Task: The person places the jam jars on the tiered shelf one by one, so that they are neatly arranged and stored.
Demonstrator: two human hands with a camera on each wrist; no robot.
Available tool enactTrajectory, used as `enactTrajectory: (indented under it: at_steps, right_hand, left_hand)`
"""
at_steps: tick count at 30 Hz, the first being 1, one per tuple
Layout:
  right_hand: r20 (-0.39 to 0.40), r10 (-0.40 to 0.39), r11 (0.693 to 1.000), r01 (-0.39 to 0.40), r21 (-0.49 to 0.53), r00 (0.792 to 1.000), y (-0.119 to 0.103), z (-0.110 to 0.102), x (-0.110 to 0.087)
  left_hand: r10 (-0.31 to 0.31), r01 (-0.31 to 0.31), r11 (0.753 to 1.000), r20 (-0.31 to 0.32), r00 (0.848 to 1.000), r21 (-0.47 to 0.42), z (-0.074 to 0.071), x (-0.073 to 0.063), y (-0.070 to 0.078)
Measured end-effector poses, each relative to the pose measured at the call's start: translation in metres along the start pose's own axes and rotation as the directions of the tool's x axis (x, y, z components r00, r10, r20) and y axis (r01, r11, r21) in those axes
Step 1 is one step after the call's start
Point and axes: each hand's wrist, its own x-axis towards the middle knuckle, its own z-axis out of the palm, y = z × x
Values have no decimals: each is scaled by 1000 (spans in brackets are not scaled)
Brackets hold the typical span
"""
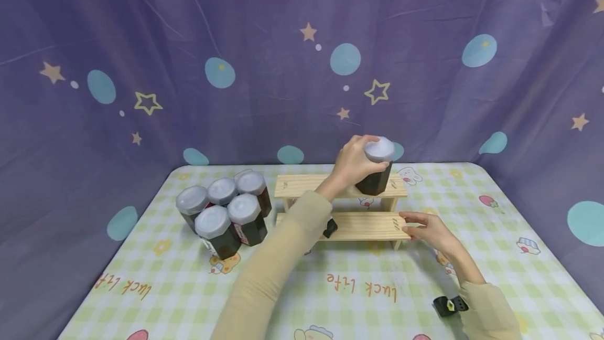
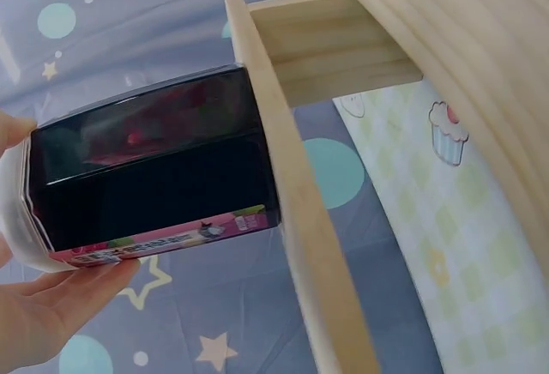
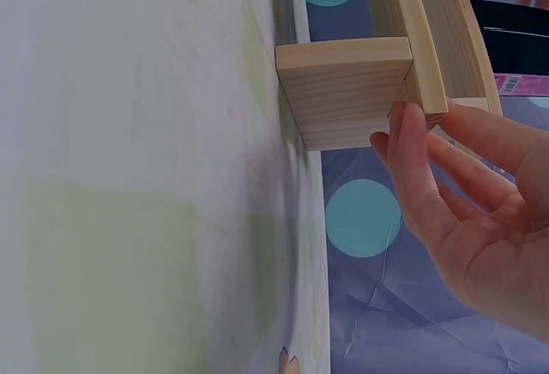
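My left hand [image 1: 354, 160] grips a dark faceted jar [image 1: 375, 180] around its whitish lid, thumb on one side and fingers on the other. The jar stands upright at the right part of the upper step of a two-tier wooden rack [image 1: 309, 185]. Its base meets the board in the left wrist view, where a pink label strip shows along one face of the jar [image 2: 146, 147]. With thumb and fingers, my right hand [image 1: 431, 232] pinches the right end of the rack's lower step [image 3: 426, 82].
Several similar dark jars [image 1: 245, 216] with pale lids stand grouped left of the rack. Green-and-white checked cloth [image 1: 189, 298] covers the table. Behind it hangs a purple curtain [image 1: 264, 119] with stars. Each wrist wears a black strapped device [image 1: 448, 306].
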Motion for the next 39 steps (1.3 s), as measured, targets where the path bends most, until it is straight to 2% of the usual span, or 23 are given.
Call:
enactTrajectory:
  at_steps: [7, 15, 23, 33, 39]
  right_hand:
    - [-11, 14, 1000, -14, 1, 1000, 0, 0, -2]
    - [-9, 15, 1000, -15, 6, 1000, -1, 1, -2]
    - [-8, 20, 1000, -20, -10, 1000, -1, -1, 0]
    - [-8, 21, 1000, -21, -1, 1000, 0, 0, 1]
    - [-7, 22, 1000, -22, -6, 1000, 0, 1, 1]
  left_hand:
    - [-15, 15, 998, -5, 1000, -64, 5, -6, -3]
    - [29, -32, 997, -52, 998, -65, 4, -13, -8]
    - [94, -112, 987, -157, 983, -111, -7, -22, -14]
    - [108, -140, 970, -164, 981, -199, -15, -37, -16]
    - [125, -163, 965, -187, 974, -204, -25, -50, -16]
